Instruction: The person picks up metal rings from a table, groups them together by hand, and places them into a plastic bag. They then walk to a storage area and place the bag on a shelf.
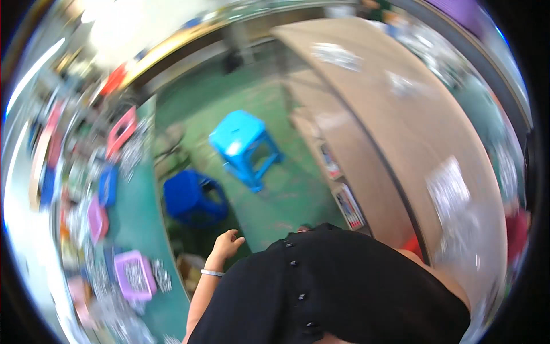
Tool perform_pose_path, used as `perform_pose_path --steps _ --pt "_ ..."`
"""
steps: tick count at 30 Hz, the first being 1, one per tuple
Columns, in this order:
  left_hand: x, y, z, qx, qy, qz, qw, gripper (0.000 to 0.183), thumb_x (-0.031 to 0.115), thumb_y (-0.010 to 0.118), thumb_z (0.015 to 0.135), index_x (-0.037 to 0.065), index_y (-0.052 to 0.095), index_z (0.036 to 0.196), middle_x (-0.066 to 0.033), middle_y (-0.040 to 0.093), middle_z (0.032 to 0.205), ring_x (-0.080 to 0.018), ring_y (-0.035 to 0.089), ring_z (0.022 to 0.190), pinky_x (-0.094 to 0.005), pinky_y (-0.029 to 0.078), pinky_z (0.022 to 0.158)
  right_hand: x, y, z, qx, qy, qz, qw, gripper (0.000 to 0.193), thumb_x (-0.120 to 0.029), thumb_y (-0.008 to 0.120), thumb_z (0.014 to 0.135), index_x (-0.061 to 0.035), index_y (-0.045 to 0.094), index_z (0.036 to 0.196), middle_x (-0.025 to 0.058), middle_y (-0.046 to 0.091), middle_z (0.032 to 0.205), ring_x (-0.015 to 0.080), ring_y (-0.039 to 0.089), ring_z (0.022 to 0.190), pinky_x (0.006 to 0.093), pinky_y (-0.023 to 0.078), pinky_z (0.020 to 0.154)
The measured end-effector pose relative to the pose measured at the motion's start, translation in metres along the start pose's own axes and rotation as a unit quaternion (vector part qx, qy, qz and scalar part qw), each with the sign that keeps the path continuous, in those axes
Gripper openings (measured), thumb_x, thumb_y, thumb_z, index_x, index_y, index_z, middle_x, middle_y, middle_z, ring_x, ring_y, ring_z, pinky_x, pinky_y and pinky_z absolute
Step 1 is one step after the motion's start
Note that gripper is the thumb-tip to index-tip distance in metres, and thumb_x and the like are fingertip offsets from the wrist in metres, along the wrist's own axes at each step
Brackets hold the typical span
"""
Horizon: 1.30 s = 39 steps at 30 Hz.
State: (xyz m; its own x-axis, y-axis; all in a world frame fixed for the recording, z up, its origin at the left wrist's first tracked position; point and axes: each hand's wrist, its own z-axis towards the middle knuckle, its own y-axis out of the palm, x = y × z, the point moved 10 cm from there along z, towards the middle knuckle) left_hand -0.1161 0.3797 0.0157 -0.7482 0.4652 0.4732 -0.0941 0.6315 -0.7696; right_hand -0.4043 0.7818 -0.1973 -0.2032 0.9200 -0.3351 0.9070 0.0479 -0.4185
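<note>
My left hand [227, 243] hangs at my side beside my black buttoned garment [332, 292], fingers loosely curled with nothing in them, a thin bracelet on the wrist. It hovers beside the edge of the green workbench [143, 212] and above a dark blue stool [192, 198]. My right hand is hidden; only a bit of bare arm [441, 275] shows at the right, next to the beige table. The picture is motion-blurred.
A light blue plastic stool [243, 143] stands on the green floor. The green bench at left carries pink, purple [134, 275] and blue trays of small metal parts. A long beige table [401, 132] with shelves underneath curves along the right.
</note>
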Motion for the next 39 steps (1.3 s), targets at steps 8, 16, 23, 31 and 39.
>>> perform_pose_path --steps 8,16,23,31,39 --pt "-0.126 0.022 -0.075 0.045 -0.247 -0.19 0.949 0.051 0.034 0.062 0.074 0.0 0.053 0.111 -0.0176 0.061 0.094 -0.0276 0.059 0.088 -0.0344 0.047 0.077 -0.331 -0.148 0.091 0.111 -0.248 -0.015 0.962 0.014 -0.015 0.055 0.077 -0.0027 0.057 0.083 0.0073 0.057 0.067 0.0141 0.055 0.057 0.029 0.045 0.048" --pt "-0.181 -0.018 0.027 0.035 -0.199 -0.272 0.941 0.05 0.031 0.061 0.074 0.0 0.052 0.112 -0.0171 0.06 0.099 -0.0269 0.058 0.092 -0.0334 0.046 0.08 -0.448 -0.092 0.128 -0.027 -0.274 -0.027 0.961 0.016 -0.019 0.054 0.077 -0.0048 0.057 0.085 0.0043 0.055 0.062 0.0126 0.054 0.056 0.0279 0.044 0.047" --pt "-0.236 -0.134 0.071 0.138 -0.211 -0.243 0.937 0.046 0.03 0.062 0.075 0.002 0.053 0.111 -0.0151 0.061 0.093 -0.0253 0.059 0.086 -0.0326 0.046 0.076 -0.386 -0.067 0.182 -0.061 -0.147 -0.242 0.957 0.026 -0.027 0.059 0.074 -0.0008 0.062 0.076 0.01 0.061 0.069 0.0178 0.057 0.061 0.0323 0.046 0.058" --pt "-0.288 -0.141 0.064 0.187 -0.252 -0.304 0.9 0.047 0.027 0.063 0.075 0.0 0.051 0.112 -0.0157 0.061 0.094 -0.0242 0.059 0.088 -0.032 0.046 0.077 -0.525 -0.06 0.216 -0.076 -0.213 -0.197 0.954 0.028 -0.025 0.062 0.074 0.0027 0.062 0.075 0.0116 0.06 0.065 0.0203 0.054 0.056 0.0336 0.045 0.053" --pt "-0.308 -0.085 0.027 0.232 -0.333 -0.559 0.723 0.041 0.021 0.062 0.077 0.0 0.053 0.111 -0.0146 0.061 0.093 -0.0214 0.059 0.085 -0.0292 0.046 0.076 -0.75 -0.018 0.216 -0.078 -0.254 -0.401 0.877 0.022 -0.018 0.058 0.075 -0.0003 0.06 0.087 0.0097 0.058 0.062 0.0174 0.055 0.048 0.031 0.047 0.045"
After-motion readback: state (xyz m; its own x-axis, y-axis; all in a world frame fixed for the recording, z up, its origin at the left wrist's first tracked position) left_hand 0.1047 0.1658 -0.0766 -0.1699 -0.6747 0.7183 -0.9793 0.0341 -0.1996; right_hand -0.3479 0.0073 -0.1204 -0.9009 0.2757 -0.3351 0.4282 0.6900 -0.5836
